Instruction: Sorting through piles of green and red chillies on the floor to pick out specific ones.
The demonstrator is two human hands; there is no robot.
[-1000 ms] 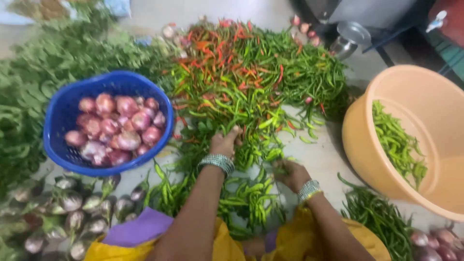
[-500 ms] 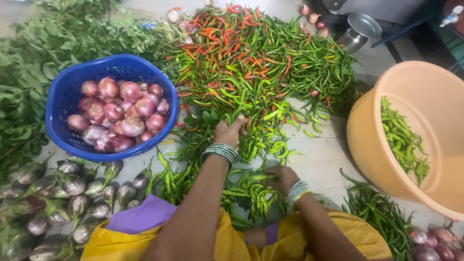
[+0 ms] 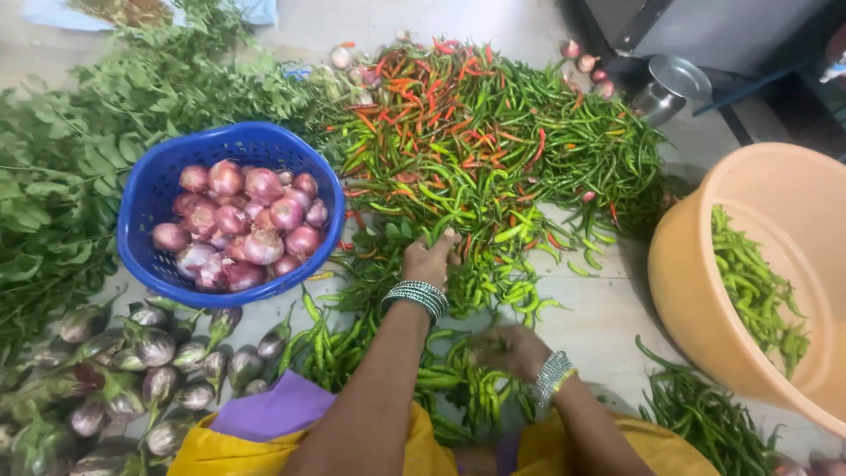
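A big heap of green and red chillies (image 3: 493,141) covers the floor in front of me. My left hand (image 3: 429,259), with bangles on the wrist, reaches into the near edge of the heap, fingers closed around some green chillies. My right hand (image 3: 509,350) is lower and blurred; it rests on a smaller bunch of green chillies (image 3: 458,379) close to my lap, and its grip is unclear. A peach plastic tub (image 3: 705,264) at the right holds green chillies (image 3: 758,282).
A blue basket (image 3: 150,194) of red onions (image 3: 247,225) sits left of the heap. Small aubergines (image 3: 132,361) lie at lower left, leafy greens (image 3: 79,150) at the far left. A steel pot (image 3: 665,88) stands at top right. More green chillies (image 3: 705,423) lie at lower right.
My left hand has pushed forward into the chilli heap and closed on some chillies. My right hand has stayed on the near bunch by my lap.
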